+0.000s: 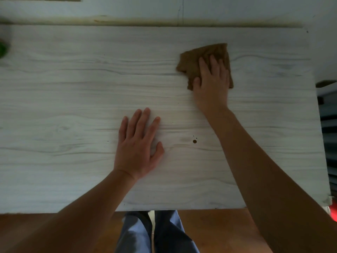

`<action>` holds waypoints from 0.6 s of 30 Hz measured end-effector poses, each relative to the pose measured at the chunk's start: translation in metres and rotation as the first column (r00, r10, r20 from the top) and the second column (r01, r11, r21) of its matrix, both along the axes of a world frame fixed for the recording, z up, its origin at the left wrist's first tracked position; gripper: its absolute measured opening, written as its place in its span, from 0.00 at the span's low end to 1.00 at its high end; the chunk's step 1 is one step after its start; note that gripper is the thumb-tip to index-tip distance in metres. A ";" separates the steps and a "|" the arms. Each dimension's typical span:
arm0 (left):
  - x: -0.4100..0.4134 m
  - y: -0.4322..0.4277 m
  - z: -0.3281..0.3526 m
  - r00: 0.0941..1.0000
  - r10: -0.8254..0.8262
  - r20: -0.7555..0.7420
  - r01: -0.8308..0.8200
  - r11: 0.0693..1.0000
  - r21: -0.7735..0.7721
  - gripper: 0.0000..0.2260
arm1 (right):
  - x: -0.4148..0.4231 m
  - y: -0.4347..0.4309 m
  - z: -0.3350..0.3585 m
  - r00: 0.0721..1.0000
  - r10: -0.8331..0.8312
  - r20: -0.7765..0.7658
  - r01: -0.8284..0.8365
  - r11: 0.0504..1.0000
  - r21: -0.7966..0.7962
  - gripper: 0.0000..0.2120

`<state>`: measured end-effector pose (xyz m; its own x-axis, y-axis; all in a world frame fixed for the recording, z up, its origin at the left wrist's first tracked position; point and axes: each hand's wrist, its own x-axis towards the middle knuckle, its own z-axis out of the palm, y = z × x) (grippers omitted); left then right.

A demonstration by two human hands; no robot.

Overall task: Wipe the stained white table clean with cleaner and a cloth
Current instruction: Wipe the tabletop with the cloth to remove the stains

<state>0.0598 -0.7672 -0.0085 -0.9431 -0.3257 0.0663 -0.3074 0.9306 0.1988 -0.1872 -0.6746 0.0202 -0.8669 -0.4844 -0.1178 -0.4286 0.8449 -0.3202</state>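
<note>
Right, nearest us, blue trousers (164,234) stand at the front edge of the white table (63,106). On it the left hand (138,147) lies flat, fingers straight and slightly apart. Just right of it sits a dark stain (194,141) (tiny specks above it). Farther out, toward the right, the right hand (212,79) presses down on the brown cloth (193,59), fingers straight and close together.

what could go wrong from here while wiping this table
1. The cloth under the right hand sits far from the dark spots, so they might get missed.
2. The right forearm passes close beside those spots and could smear them.
3. The left hand lies flat on the table, so the patch beneath may go unwiped.
</note>
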 end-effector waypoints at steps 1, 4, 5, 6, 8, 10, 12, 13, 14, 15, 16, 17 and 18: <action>0.000 0.000 0.000 1.000 -0.001 0.004 0.001 1.000 0.001 0.30 | 0.011 0.001 0.000 0.999 0.041 -0.001 -0.041 0.999 -0.010 0.27; 0.000 0.000 0.000 1.000 0.003 0.009 -0.004 1.000 0.001 0.30 | 0.052 0.021 0.000 0.988 0.155 -0.010 -0.155 0.986 -0.065 0.27; 0.000 0.000 -0.001 1.000 0.005 0.011 -0.005 1.000 0.000 0.30 | 0.063 0.033 0.000 0.983 0.181 -0.018 -0.181 0.981 -0.072 0.27; 0.000 0.000 -0.001 1.000 0.005 0.012 -0.005 1.000 0.001 0.31 | 0.071 0.046 0.000 0.980 0.197 -0.022 -0.198 0.978 -0.068 0.27; 0.000 0.000 -0.002 1.000 0.004 0.007 -0.004 1.000 0.003 0.31 | 0.075 0.072 0.000 0.982 0.187 -0.005 -0.187 0.981 -0.045 0.27; 0.000 0.000 -0.003 1.000 0.004 0.004 -0.004 1.000 0.003 0.30 | 0.065 0.091 0.002 0.990 0.136 0.019 -0.136 0.990 -0.025 0.27; 0.000 0.000 -0.002 1.000 0.003 0.005 -0.003 1.000 0.000 0.30 | 0.046 0.096 0.003 0.995 0.093 0.026 -0.093 0.996 -0.005 0.27; 0.000 0.000 -0.002 1.000 0.002 0.006 -0.002 1.000 -0.003 0.30 | 0.033 0.092 0.004 0.997 0.077 0.026 -0.077 0.997 0.004 0.28; -0.001 -0.001 -0.002 1.000 0.002 0.006 -0.002 1.000 -0.004 0.30 | 0.020 0.085 0.004 0.998 0.061 0.025 -0.061 0.998 0.012 0.28; -0.001 -0.001 -0.002 1.000 0.002 0.006 -0.002 1.000 -0.003 0.30 | 0.005 0.074 0.005 0.999 0.043 0.022 -0.043 0.999 0.019 0.28; -0.001 -0.001 -0.001 1.000 0.003 0.006 -0.003 1.000 0.000 0.30 | -0.009 0.061 0.004 1.000 0.024 0.020 -0.025 0.999 0.023 0.27; -0.001 -0.001 -0.001 1.000 0.003 0.009 -0.003 1.000 0.003 0.30 | -0.021 0.046 0.003 1.000 0.011 0.017 -0.012 1.000 0.023 0.27; -0.001 0.000 0.000 1.000 0.002 0.015 -0.002 1.000 0.006 0.30 | -0.032 0.030 0.003 1.000 0.008 0.013 -0.008 1.000 0.023 0.27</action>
<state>0.0591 -0.7674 -0.0084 -0.9433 -0.3282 0.0502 -0.3125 0.9287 0.1998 -0.2190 -0.6446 0.0228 -0.8613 -0.4883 -0.1404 -0.4312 0.8486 -0.3066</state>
